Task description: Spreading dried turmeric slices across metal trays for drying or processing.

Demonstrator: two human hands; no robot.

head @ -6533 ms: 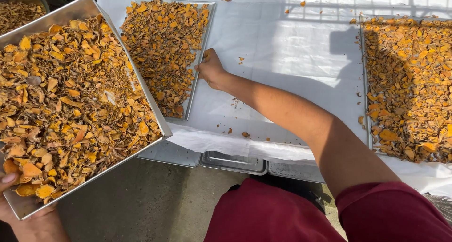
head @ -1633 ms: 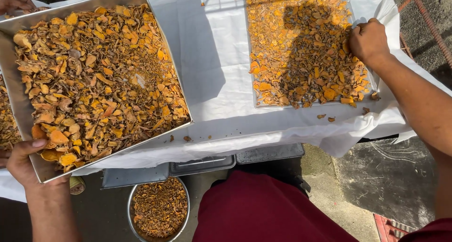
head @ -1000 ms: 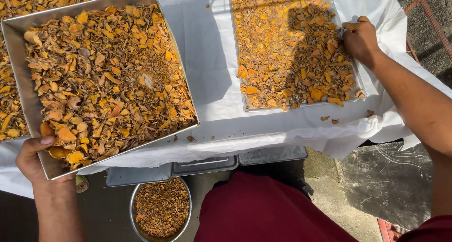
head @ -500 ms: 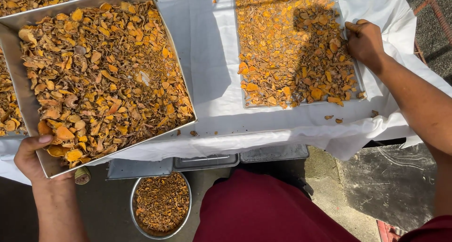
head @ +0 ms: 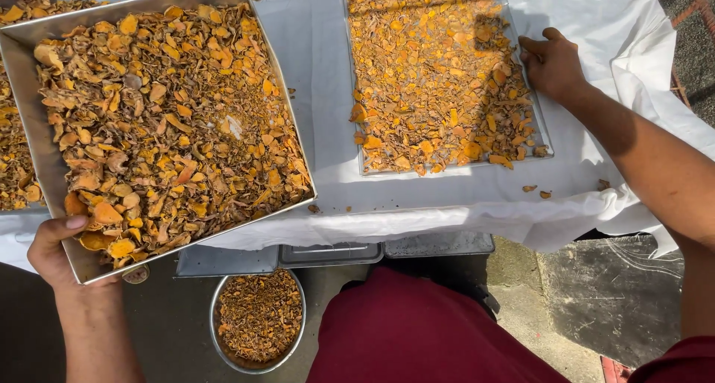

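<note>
My left hand (head: 53, 250) grips the near corner of a large metal tray (head: 39, 140) heaped with dried orange-brown slices, held over the table's left side. My right hand (head: 553, 62) rests on the right edge of a flat clear tray (head: 542, 124) spread thin with orange slices (head: 436, 77). Its fingers lie curled at the tray's edge among the slices; I cannot see anything held in them. Both trays lie over a white cloth (head: 320, 62) covering the table.
Another tray of slices (head: 15, 167) sits at the far left. A round metal bowl (head: 257, 323) of darker dried pieces stands on the ground below the table edge. A few loose slices (head: 535, 191) lie on the cloth. Dark red trousers (head: 424, 331) fill the bottom.
My right hand has slid up along the right edge of the flat tray. The big metal tray has shifted slightly in my left hand's grip.
</note>
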